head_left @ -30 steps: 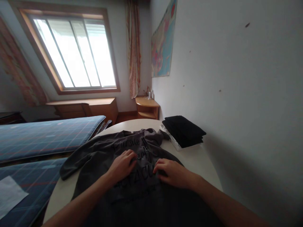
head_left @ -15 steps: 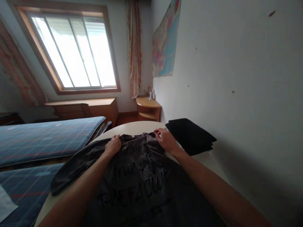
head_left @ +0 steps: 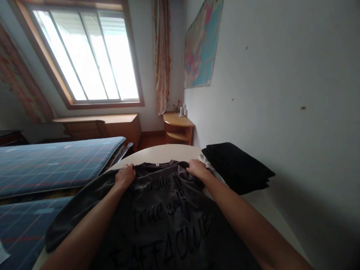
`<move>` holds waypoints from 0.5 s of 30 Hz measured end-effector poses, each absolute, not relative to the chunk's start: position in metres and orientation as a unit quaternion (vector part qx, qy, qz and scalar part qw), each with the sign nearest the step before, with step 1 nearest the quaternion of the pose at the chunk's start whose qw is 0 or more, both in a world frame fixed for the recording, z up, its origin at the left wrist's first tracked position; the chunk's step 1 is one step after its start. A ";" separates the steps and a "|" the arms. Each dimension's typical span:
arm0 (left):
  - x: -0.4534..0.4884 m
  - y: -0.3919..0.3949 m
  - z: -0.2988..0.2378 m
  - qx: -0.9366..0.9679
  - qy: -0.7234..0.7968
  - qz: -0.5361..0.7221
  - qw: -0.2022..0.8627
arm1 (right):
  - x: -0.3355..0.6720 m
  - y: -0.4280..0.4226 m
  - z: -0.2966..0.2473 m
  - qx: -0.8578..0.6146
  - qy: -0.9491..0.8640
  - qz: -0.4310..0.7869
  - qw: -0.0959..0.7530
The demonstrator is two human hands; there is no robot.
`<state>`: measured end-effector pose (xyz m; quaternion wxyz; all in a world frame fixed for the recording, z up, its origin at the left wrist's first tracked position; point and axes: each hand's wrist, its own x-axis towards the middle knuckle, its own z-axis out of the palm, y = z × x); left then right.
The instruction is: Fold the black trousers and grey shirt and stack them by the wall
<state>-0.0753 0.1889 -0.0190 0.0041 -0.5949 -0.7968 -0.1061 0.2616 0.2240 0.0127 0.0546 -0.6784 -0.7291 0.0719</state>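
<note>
A dark grey T-shirt (head_left: pixel 165 221) with black lettering lies spread front-up on a round white table (head_left: pixel 163 153). My left hand (head_left: pixel 124 175) is closed on the shirt's left shoulder near the collar. My right hand (head_left: pixel 197 168) is closed on the right shoulder. Both arms stretch across the shirt. A sleeve hangs off the table's left edge.
A stack of folded black clothes (head_left: pixel 239 167) sits on the table to the right, against the white wall. A bed with a blue checked cover (head_left: pixel 53 161) stands to the left. Beyond are a wooden desk (head_left: pixel 112 125), a corner shelf (head_left: pixel 177 129) and a window.
My hands moved from the middle of the shirt's chest up to its shoulders and closed on the fabric. The view tilted, and the shirt now lies flatter.
</note>
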 end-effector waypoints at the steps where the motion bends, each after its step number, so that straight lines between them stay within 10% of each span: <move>1: -0.079 0.190 -0.017 -0.592 -0.798 -0.113 0.006 | 0.261 0.226 0.014 -0.677 -0.731 0.075 0.047; 15: -0.113 0.220 0.011 -0.521 -0.827 -0.207 0.037 | 0.228 0.268 0.072 -0.572 -0.799 0.001 0.185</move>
